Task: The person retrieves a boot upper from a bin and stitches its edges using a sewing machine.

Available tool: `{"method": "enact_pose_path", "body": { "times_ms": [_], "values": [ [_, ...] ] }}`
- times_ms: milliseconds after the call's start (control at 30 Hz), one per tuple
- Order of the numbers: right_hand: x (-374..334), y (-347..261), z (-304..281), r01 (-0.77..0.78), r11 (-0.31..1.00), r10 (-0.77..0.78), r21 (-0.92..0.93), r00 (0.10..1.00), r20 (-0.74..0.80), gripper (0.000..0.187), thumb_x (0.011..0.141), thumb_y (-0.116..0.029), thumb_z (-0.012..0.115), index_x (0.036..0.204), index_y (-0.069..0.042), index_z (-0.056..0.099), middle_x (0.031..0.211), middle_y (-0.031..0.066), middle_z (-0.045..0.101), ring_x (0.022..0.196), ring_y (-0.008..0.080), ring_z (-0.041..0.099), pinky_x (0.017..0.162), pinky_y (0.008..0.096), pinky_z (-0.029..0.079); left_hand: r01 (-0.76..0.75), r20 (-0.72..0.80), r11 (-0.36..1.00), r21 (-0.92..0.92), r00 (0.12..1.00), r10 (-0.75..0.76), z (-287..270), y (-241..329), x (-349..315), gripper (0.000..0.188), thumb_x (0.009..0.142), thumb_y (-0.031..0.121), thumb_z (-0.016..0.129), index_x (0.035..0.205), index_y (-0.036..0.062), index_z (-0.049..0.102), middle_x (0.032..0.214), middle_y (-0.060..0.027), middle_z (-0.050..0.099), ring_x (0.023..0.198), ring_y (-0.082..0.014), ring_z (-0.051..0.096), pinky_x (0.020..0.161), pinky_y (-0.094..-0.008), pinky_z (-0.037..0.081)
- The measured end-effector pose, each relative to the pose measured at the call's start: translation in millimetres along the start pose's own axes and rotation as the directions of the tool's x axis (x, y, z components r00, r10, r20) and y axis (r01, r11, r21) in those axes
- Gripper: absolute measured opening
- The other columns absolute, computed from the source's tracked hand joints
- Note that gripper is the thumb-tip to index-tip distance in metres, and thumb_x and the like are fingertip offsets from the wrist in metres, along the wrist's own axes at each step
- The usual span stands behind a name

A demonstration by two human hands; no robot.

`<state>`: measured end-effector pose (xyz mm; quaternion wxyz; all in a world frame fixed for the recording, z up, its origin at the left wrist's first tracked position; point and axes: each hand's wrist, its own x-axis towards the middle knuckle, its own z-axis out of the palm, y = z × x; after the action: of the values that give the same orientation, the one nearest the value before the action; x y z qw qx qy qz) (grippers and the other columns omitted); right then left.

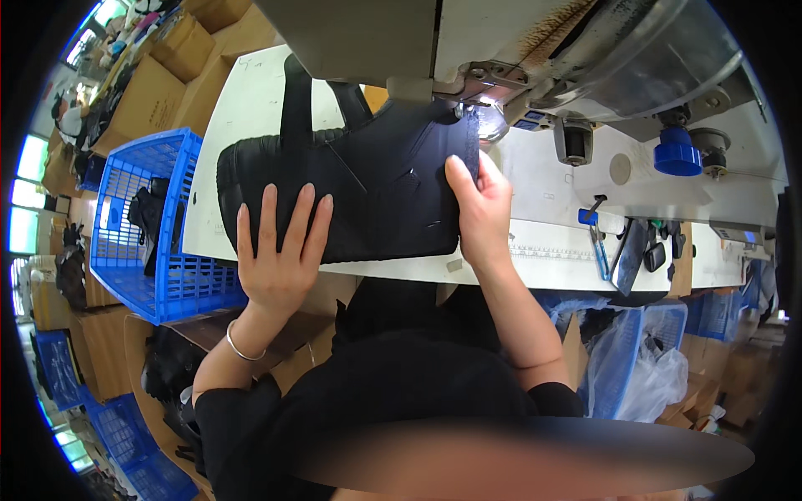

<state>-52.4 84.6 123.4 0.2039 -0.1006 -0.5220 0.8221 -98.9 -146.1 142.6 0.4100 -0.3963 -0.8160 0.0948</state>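
A black fabric bag point(368, 188) with two straps lies flat on the white sewing table point(251, 92). Its right edge runs up under the head of a sewing machine point(359, 42), where a small lamp lights the needle area. My left hand point(282, 242) rests flat on the bag's lower left part, fingers spread. With thumb on top, my right hand point(483, 204) pinches the bag's right edge, a little below the needle. The straps point(296, 104) reach away from me at the far side. The needle tip itself is too small to make out.
Left of the table stands a blue plastic crate point(171, 288) with dark items inside. Blue-handled thread snips point(600, 250) and a phone-like dark slab point(628, 257) lie at the right. Cardboard boxes point(154, 96) are stacked at the far left. A clear plastic bag point(647, 376) hangs over another crate.
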Motion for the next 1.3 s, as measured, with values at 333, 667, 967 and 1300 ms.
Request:
{"method": "enact_pose_path", "body": {
  "times_ms": [333, 667, 967, 1300],
  "values": [
    [-75, 43, -33, 0.078, 0.943, -0.052, -0.325, 0.995, 0.087, 0.027, 0.083, -0.005, 0.063, 0.108, 0.002, 0.062, 0.114, 0.0106, 0.06, 0.109, 0.0239, 0.053, 0.096, 0.0321, 0.037, -0.099, -0.005, 0.994, -0.045, 0.995, 0.099, -7, -9, 0, 0.027, 0.083, 0.017, 0.062, 0.11, 0.0179, 0.067, 0.118, -0.0032, 0.064, 0.113, -0.0377, 0.058, 0.095, -0.0534, 0.045],
    [-52, 22, -22, -0.021, 0.988, 0.024, -0.154, 1.0, 0.017, 0.018, 0.088, -0.006, 0.061, 0.105, 0.003, 0.062, 0.097, 0.0018, 0.061, 0.089, 0.0081, 0.052, 0.081, 0.0228, 0.041, -0.051, 0.012, 0.99, -0.13, 0.999, 0.053, -8, -16, 29, 0.032, 0.078, 0.014, 0.065, 0.111, 0.0139, 0.068, 0.12, -0.0043, 0.063, 0.115, -0.035, 0.056, 0.098, -0.0493, 0.043],
    [-1, 3, -5, 0.015, 0.985, -0.018, -0.174, 1.0, -0.016, 0.012, 0.091, -0.014, 0.062, 0.09, -0.002, 0.063, 0.08, -0.0042, 0.057, 0.071, 0.0027, 0.047, 0.065, 0.0195, 0.037, -0.057, 0.192, 0.955, -0.291, 0.974, 0.116, 11, -49, 80, 0.074, 0.05, 0.022, 0.08, 0.121, 0.0151, 0.06, 0.124, -0.0022, 0.059, 0.116, -0.0291, 0.054, 0.101, -0.0453, 0.041],
    [-11, 17, -26, 0.23, 0.94, -0.273, -0.252, 0.95, -0.151, 0.021, 0.091, -0.004, 0.057, 0.109, 0.004, 0.064, 0.105, 0.0076, 0.064, 0.091, 0.0121, 0.059, 0.082, 0.0252, 0.049, -0.009, 0.39, 0.939, -0.343, 0.909, 0.151, 23, -73, 132, 0.043, 0.068, 0.035, 0.076, 0.105, 0.0152, 0.067, 0.096, 0.0045, 0.068, 0.088, -0.0166, 0.064, 0.075, -0.0309, 0.051]
  ]
}}
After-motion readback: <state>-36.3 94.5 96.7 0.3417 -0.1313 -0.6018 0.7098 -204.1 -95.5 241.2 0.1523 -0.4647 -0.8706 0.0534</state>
